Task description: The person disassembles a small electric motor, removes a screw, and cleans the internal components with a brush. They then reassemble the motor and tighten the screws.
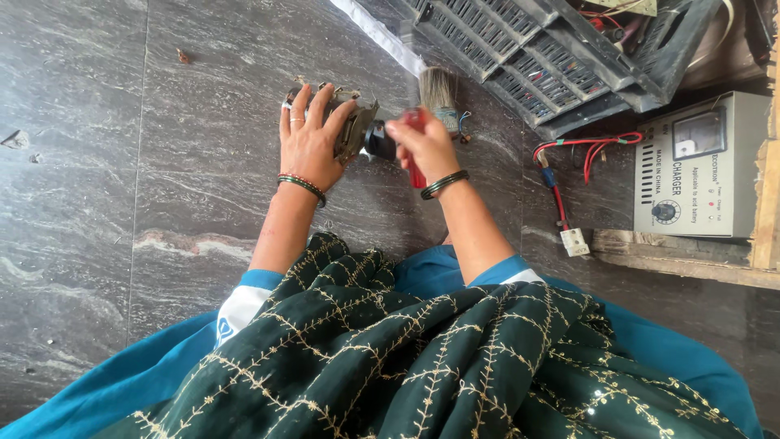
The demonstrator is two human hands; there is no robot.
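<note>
My left hand (309, 140) grips a small greyish metal part (354, 123), an engine-like or motor-like piece, holding it upright on the dark stone floor. A black round end (379, 141) of the part points toward my right hand. My right hand (424, 143) is closed around a red-handled tool (415, 167), its tip at the black end of the part. A paintbrush (439, 92) with pale bristles lies on the floor just beyond my right hand. Both wrists wear green bangles.
A grey box-shaped charger (700, 167) with a dial and knob stands at the right on a wooden plank (682, 262). Red wires (581, 146) with a white connector (574, 241) trail from it. Black plastic crates (552, 57) lie at the top. My dark green embroidered cloth (422, 358) covers my lap.
</note>
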